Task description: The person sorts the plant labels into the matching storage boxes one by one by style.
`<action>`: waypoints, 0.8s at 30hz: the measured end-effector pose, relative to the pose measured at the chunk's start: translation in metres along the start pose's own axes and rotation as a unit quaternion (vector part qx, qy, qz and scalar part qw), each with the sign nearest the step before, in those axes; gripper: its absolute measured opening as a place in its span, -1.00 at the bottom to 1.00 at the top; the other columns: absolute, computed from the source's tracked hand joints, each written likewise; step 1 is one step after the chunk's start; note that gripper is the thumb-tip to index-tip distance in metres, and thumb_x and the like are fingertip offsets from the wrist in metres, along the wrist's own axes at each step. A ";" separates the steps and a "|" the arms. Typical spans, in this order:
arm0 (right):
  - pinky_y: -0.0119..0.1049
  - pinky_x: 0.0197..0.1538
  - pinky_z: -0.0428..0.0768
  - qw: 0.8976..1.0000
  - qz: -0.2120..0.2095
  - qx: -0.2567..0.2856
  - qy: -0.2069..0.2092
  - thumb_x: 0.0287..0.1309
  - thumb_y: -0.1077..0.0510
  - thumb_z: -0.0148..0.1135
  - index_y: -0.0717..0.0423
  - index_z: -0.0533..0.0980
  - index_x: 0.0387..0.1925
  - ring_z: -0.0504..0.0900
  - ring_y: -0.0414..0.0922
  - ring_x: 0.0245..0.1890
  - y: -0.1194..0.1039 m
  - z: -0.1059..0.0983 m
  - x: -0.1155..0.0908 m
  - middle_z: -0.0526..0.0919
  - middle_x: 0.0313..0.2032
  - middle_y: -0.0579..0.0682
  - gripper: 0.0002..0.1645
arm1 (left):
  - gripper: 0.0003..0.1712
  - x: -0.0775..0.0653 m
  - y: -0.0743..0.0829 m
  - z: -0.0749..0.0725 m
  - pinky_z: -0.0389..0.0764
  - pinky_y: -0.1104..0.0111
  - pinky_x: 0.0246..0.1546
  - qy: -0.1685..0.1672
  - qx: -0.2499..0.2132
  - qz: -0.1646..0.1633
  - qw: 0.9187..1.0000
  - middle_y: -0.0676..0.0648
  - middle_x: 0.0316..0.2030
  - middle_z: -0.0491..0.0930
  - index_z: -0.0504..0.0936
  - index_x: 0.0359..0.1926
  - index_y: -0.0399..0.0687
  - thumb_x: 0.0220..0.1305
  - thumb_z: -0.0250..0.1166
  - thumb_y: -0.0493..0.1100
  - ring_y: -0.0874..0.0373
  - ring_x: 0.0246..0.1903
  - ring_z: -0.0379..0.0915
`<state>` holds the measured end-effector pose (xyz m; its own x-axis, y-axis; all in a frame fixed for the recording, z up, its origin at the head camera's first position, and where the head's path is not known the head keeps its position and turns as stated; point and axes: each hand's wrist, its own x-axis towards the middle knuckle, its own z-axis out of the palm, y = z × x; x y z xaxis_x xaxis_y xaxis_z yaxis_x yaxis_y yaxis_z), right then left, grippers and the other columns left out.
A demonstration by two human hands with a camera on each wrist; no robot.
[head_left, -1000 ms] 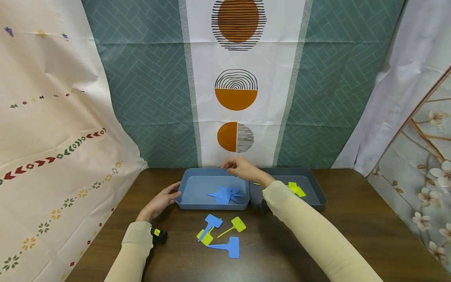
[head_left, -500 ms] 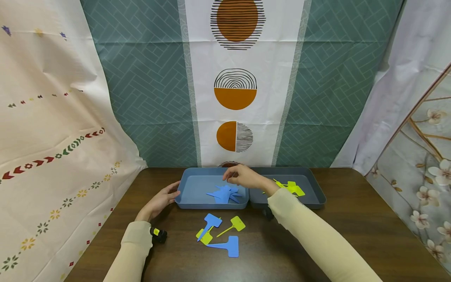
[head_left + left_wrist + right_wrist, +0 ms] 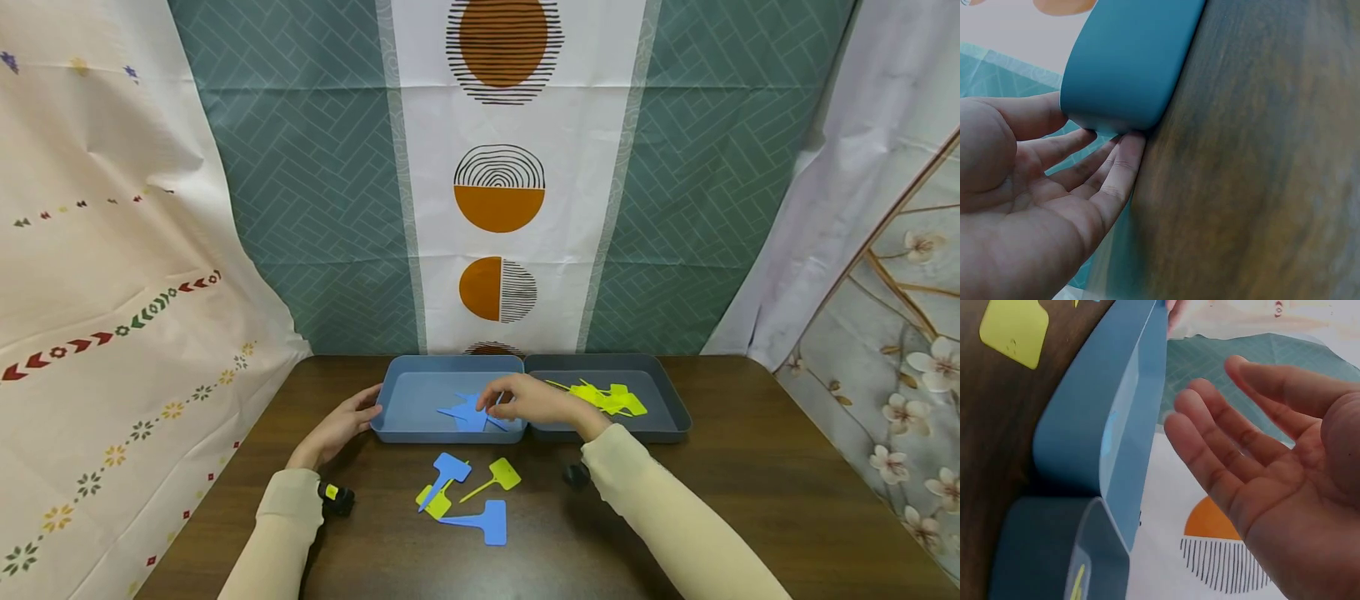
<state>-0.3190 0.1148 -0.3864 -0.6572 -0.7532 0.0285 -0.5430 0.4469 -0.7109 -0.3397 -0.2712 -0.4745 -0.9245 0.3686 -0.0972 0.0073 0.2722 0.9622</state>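
My left hand (image 3: pixel 341 429) rests against the left end of the blue tray (image 3: pixel 405 392). In the left wrist view, thumb and fingertips touch the outside of the tray's corner (image 3: pixel 1129 69), the fingers only slightly bent. Over the tray's right end hovers my right hand (image 3: pixel 536 400), holding nothing; its loosely bent fingers (image 3: pixel 1188 437) show in the right wrist view. Beneath it, a pile of blue T-shaped plant labels (image 3: pixel 468 415) lies in the tray, partly hidden by the hand. Yellow-green plant labels (image 3: pixel 618 400) lie in the dark grey tray (image 3: pixel 660 400) alongside.
On the brown wooden table (image 3: pixel 735 467), in front of the trays, lie a blue label (image 3: pixel 495 522), another blue label (image 3: pixel 452 468) overlapping a yellow-green one (image 3: pixel 435 504), and a separate yellow-green label (image 3: pixel 505 473). A patterned cloth (image 3: pixel 330 208) hangs behind.
My right hand has come down and nearer, from the trays' back edge to above the blue labels, uncovering more yellow-green labels. The left hand stays at the blue tray's end.
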 end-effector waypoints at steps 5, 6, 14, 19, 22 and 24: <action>-0.19 0.00 0.66 1.000 -0.010 0.013 -0.011 0.50 0.22 0.19 0.10 0.66 0.05 0.66 0.16 -0.06 0.004 0.007 -0.008 0.71 -0.04 0.05 -0.79 | -0.27 0.002 0.002 0.000 0.11 -0.21 0.49 0.001 0.000 0.000 1.000 -0.47 0.56 -0.06 -0.14 0.65 -0.29 0.67 -0.05 -0.23 -0.38 0.52 -0.02; -0.25 0.02 0.65 1.000 -0.013 0.012 -0.011 0.50 0.22 0.19 0.11 0.65 0.05 0.67 0.12 -0.03 0.006 0.009 -0.009 0.71 -0.03 0.07 -0.78 | -0.28 0.002 0.002 0.000 0.11 -0.21 0.49 0.000 0.001 -0.001 1.000 -0.47 0.56 -0.06 -0.14 0.65 -0.29 0.67 -0.05 -0.23 -0.38 0.52 -0.02; -0.20 0.22 0.61 0.998 -0.005 0.034 -0.049 0.44 0.30 0.24 0.22 0.60 0.18 0.62 0.07 0.16 0.013 0.019 -0.024 0.65 0.15 0.17 -0.67 | -0.27 0.001 0.003 0.001 0.10 -0.21 0.49 -0.002 0.004 0.000 1.000 -0.47 0.57 -0.09 -0.14 0.65 -0.29 0.67 -0.04 -0.22 -0.39 0.52 -0.03; 0.09 0.33 0.53 0.997 -0.004 0.049 -0.066 0.37 0.36 0.29 0.25 0.58 0.20 0.54 0.24 0.24 0.017 0.025 -0.030 0.62 0.19 0.20 -0.60 | -0.27 0.001 0.002 0.001 0.14 -0.18 0.49 0.000 0.013 -0.001 1.000 -0.45 0.58 -0.08 -0.14 0.66 -0.27 0.68 -0.05 -0.20 -0.36 0.53 -0.01; 0.18 0.32 0.50 0.997 -0.014 0.052 -0.063 0.36 0.36 0.30 0.27 0.57 0.20 0.53 0.27 0.23 0.017 0.027 -0.032 0.61 0.19 0.23 -0.60 | -0.27 -0.001 0.002 0.002 0.16 -0.16 0.49 0.001 0.018 0.000 1.000 -0.44 0.58 -0.08 -0.14 0.66 -0.27 0.68 -0.05 -0.19 -0.36 0.53 -0.01; 0.16 0.32 0.51 0.997 -0.017 0.047 -0.061 0.35 0.36 0.30 0.26 0.57 0.20 0.54 0.23 0.22 0.019 0.029 -0.033 0.62 0.19 0.20 -0.59 | -0.26 -0.002 0.001 0.002 0.14 -0.16 0.50 0.002 0.014 -0.001 1.000 -0.43 0.58 -0.10 -0.14 0.66 -0.26 0.68 -0.04 -0.18 -0.35 0.54 -0.04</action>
<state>-0.2925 0.1342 -0.4206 -0.5680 -0.8225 -0.0282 -0.5078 0.3772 -0.7745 -0.3370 -0.2695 -0.4735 -0.9263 0.3639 -0.0976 0.0167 0.2985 0.9543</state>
